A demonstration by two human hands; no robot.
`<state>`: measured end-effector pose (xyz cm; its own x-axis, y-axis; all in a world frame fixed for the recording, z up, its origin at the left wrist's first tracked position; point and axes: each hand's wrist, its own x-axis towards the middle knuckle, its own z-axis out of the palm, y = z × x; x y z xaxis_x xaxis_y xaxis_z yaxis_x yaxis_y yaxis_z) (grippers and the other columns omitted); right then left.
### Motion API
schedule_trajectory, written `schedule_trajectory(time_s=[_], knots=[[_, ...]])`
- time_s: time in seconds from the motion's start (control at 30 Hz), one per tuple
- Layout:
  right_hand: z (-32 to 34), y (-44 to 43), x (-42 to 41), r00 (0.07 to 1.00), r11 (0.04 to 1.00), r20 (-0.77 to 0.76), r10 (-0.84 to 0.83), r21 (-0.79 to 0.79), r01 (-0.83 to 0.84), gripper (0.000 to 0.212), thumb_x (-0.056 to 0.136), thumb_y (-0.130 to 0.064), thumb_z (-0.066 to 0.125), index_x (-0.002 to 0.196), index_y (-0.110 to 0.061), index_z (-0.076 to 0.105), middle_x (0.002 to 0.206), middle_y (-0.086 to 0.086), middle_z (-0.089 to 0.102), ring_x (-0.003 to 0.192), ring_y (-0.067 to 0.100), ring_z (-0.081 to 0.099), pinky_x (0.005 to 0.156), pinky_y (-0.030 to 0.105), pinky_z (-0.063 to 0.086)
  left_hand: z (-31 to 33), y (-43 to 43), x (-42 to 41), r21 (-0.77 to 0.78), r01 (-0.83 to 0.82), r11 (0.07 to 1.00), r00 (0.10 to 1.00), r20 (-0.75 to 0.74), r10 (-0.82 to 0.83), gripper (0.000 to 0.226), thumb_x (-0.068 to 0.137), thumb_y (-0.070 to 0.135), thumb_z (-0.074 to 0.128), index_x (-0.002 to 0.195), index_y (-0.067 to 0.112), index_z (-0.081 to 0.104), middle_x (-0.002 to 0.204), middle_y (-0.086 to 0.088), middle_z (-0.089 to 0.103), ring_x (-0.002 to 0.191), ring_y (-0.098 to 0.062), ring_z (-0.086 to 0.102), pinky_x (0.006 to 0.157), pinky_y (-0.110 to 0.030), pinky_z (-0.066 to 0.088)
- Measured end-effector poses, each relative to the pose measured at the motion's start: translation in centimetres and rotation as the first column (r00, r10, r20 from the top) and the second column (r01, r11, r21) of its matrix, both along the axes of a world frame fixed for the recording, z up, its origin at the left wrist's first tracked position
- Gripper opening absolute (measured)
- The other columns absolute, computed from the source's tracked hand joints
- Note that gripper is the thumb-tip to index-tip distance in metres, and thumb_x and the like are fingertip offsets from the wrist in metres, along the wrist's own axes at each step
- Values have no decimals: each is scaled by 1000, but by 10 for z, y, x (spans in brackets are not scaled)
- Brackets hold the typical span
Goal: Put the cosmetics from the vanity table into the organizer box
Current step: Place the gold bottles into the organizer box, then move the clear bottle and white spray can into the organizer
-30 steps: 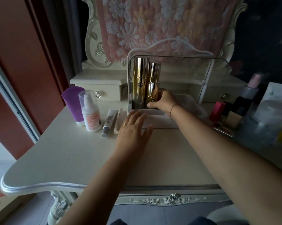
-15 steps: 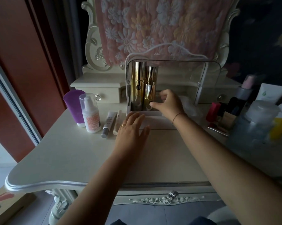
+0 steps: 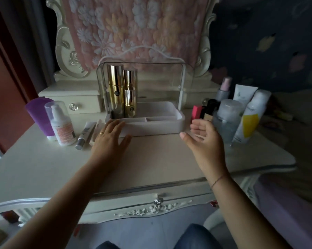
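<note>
A white organizer box [image 3: 176, 123] with a clear raised lid stands at the back middle of the vanity table [image 3: 43, 164]. Two gold bottles [image 3: 116, 92] [image 3: 130, 97] stand upright in its left rear compartment. My left hand [image 3: 109, 141] lies flat on the table, fingertips touching the box's front left corner. My right hand [image 3: 203, 139] hovers open, palm turned left, just right of the box and holding nothing. Right of it stand a frosted clear bottle [image 3: 225, 119], a white and yellow tube [image 3: 248, 123] and a red lipstick [image 3: 196, 112].
On the left stand a purple tube [image 3: 38, 115] and a capped pump bottle [image 3: 61, 123], with two slim tubes [image 3: 86, 134] lying beside them. More bottles crowd the back right. A small drawer unit [image 3: 74, 99] and a cloth-covered mirror are behind.
My right hand has let go of the shorter gold bottle, come out of the box and swung right. The left hand has stayed put. The view has shifted right.
</note>
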<state>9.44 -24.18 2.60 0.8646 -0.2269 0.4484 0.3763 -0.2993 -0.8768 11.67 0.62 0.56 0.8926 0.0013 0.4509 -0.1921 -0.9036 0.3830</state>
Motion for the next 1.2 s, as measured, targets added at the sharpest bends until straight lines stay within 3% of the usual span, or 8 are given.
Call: schedule_trajectory(time_s=[0.2, 0.33, 0.43, 0.53, 0.77, 0.9, 1.1, 1.2], knots=[[-11, -56, -40, 951, 961, 145, -274, 6, 276, 26, 74, -24, 76, 86, -34, 55, 78, -12, 63, 71, 6, 60, 68, 23, 49, -7, -16, -3, 38, 25, 999, 1000, 12, -26, 54, 90, 41, 48, 137, 16, 39, 146, -8, 38, 137, -24, 26, 110, -43, 24], [-14, -86, -42, 896, 911, 176, -409, 26, 411, 45, 70, -19, 79, 103, -24, 50, 100, -2, 53, 89, 14, 54, 80, 24, 44, -8, -28, -4, 58, 34, 998, 999, 13, -35, 55, 89, 41, 48, 137, 16, 39, 146, -9, 38, 137, -25, 27, 110, -44, 25], [-10, -97, -30, 923, 931, 140, -359, -12, 364, 55, 68, -15, 80, 113, -13, 49, 113, 2, 53, 100, 16, 54, 84, 23, 44, -2, -36, -1, 64, 55, 996, 998, 24, -57, 54, 89, 40, 49, 136, 15, 40, 145, -11, 39, 136, -27, 29, 109, -47, 26], [-10, -104, -21, 950, 950, 43, -310, -24, 311, 66, 68, -20, 81, 123, -13, 46, 117, 1, 57, 101, 16, 58, 78, 21, 44, 2, -46, -1, 63, 71, 995, 997, 27, -73, 54, 89, 39, 50, 136, 14, 40, 145, -11, 39, 137, -27, 28, 111, -46, 24], [-21, -112, -45, 940, 940, -18, -341, 22, 341, 66, 60, -32, 84, 115, -25, 49, 107, -6, 63, 95, 15, 63, 78, 30, 52, -9, -79, -17, 69, 113, 991, 994, -5, -113, 55, 90, 39, 49, 138, 16, 38, 147, -9, 36, 138, -26, 25, 111, -45, 23], [-4, -87, -36, 986, 986, 27, -164, 48, 163, 64, 59, -33, 84, 113, -29, 49, 104, -11, 63, 93, 3, 63, 74, 13, 50, -18, -89, -27, 43, 112, 993, 994, -11, -112, 55, 89, 39, 50, 138, 16, 38, 148, -8, 36, 139, -25, 24, 111, -44, 21], [17, -45, 25, 989, 988, -3, -147, 41, 147, 68, 65, -27, 82, 122, -19, 45, 112, -2, 61, 99, 18, 61, 85, 33, 52, -24, -94, -33, -17, 122, 992, 992, -4, -122, 54, 89, 40, 49, 138, 19, 37, 149, -5, 34, 139, -21, 24, 110, -41, 21], [10, -36, 45, 986, 988, -66, -154, 12, 156, 66, 67, -30, 80, 121, -22, 42, 96, -19, 52, 89, 11, 54, 68, 16, 43, -27, -96, -39, -51, 134, 990, 991, 11, -133, 54, 89, 38, 51, 138, 20, 39, 148, -2, 35, 138, -18, 25, 109, -38, 22]])
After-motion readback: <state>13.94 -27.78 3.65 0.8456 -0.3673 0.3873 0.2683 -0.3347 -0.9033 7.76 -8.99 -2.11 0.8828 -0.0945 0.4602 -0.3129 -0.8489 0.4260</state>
